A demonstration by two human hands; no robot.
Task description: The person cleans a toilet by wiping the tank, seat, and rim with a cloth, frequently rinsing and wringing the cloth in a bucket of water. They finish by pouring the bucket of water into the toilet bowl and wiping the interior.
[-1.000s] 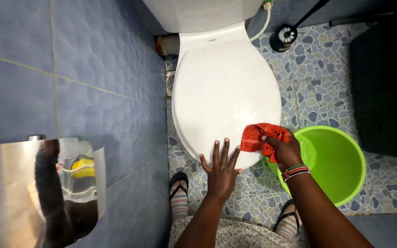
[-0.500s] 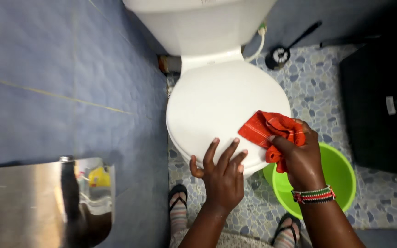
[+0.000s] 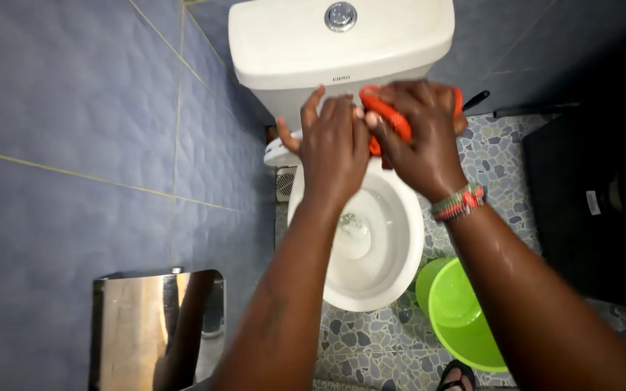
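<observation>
The left hand [image 3: 335,141] is flat, with its fingers spread a little. It is at about 12 o'clock in the view, in front of the white toilet tank [image 3: 340,47]. It seems to press on the raised lid, but the lid is mostly hidden behind both hands, so I cannot tell for sure. The right hand [image 3: 420,137] is just beside it, at 1 o'clock, and the two hands touch. The right hand is wrapped around an orange cloth [image 3: 389,117] and its fingers squeeze it tight. Only a strip of the cloth shows between the hands. There is a beaded bracelet [image 3: 458,202] on the right wrist.

Below the hands, in the middle of the view, is the open white toilet bowl [image 3: 393,250]. There is a little clear water [image 3: 353,233] at the bottom of it.

At 5 o'clock, a bright green bucket [image 3: 465,318] stands on the pebble floor [image 3: 498,163], just beside the bowl. Its inside looks wet and shiny; I cannot tell how much water is in it.

On top of the tank is a round silver flush button [image 3: 340,16]. At 8 o'clock, a shiny metal paper holder [image 3: 143,326] hangs on the blue tile wall [image 3: 74,130]. At 3 o'clock is a dark bin [image 3: 592,195].
</observation>
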